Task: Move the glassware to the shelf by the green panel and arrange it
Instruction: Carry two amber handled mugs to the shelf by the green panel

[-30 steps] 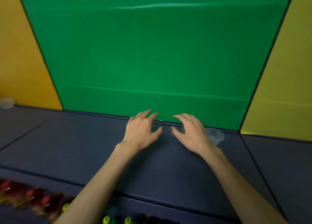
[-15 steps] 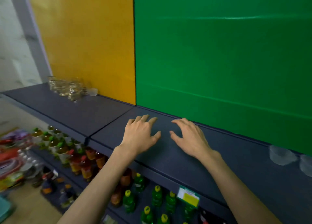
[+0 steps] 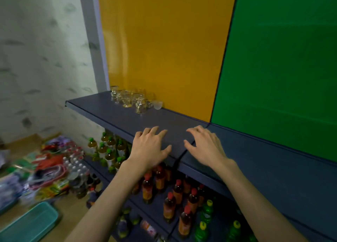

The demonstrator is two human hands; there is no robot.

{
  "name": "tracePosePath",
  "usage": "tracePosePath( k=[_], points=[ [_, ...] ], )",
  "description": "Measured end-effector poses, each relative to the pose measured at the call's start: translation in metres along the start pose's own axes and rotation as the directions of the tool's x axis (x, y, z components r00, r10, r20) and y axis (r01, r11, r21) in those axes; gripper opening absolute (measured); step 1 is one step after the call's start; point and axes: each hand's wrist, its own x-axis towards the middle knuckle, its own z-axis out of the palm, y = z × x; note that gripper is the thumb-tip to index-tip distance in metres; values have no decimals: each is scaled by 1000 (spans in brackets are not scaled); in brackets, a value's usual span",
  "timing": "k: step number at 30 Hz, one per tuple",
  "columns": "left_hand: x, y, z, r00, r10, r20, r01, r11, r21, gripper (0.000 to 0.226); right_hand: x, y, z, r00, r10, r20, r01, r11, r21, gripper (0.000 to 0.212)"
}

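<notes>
Several clear glasses stand in a cluster on the dark blue shelf, against the yellow panel at the far left. A small frosted cup sits at the cluster's right end. The green panel rises to the right, with the same shelf running below it. My left hand and my right hand hover side by side over the shelf's front, near the seam between its two boards. Both hands hold nothing, fingers spread and loosely bent.
Lower shelves hold rows of bottles with red caps and green caps. Green bottles with yellow caps stand lower right. Packaged goods and a teal bin lie on the floor at left, beside a grey wall.
The view has swung left: the green panel slid right, and the yellow panel with the glass cluster came to the middle. The two cups on the right left the view. Both hands stay empty.
</notes>
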Motion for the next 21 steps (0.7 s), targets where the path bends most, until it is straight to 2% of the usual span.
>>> tracePosePath(
  k=[12,21],
  points=[
    [51,-170,19,996,-90,-22,90,996,26,69,140,-107,75,1000,-23,2,23,999,29,53],
    [152,-289,26,998,-52,-44,55,997,62,67,257,-137,119,993,117,-35,-113,989,96,56]
  ],
)
